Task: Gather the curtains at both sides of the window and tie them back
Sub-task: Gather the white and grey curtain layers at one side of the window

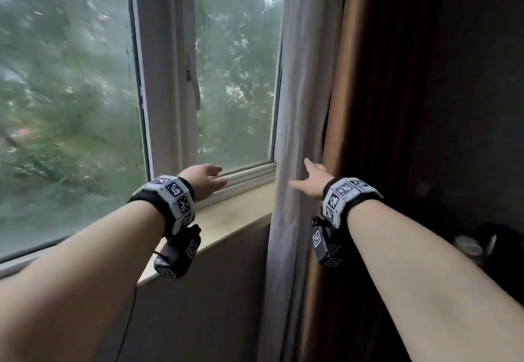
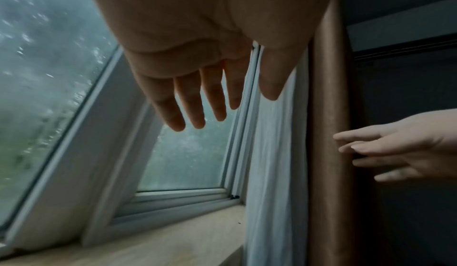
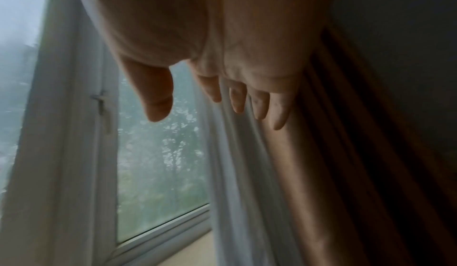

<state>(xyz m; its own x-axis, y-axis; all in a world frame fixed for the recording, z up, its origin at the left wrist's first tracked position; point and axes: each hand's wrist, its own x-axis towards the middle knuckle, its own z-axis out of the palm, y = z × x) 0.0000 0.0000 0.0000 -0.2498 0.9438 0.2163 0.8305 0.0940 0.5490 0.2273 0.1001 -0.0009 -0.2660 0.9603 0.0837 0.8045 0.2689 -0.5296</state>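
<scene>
A white sheer curtain [image 1: 295,112] hangs bunched at the window's right edge, and a brown heavy curtain [image 1: 354,92] hangs beside it, dark on its right. My right hand [image 1: 310,181] reaches at the seam between the two, fingers straight and spread, holding nothing. In the left wrist view its fingers [image 2: 366,147] lie against the brown curtain [image 2: 329,153]. My left hand [image 1: 208,180] hovers over the lower window frame, left of the sheer, fingers straight and empty. The right wrist view shows the sheer [image 3: 247,172] and brown curtain [image 3: 321,162] just past my fingers [image 3: 259,102].
The window [image 1: 235,78] has a white frame and a handle [image 1: 195,89] on its centre post. A pale sill [image 1: 232,219] runs below it. Dim objects [image 1: 476,245] sit in the dark at the lower right. No tieback is visible.
</scene>
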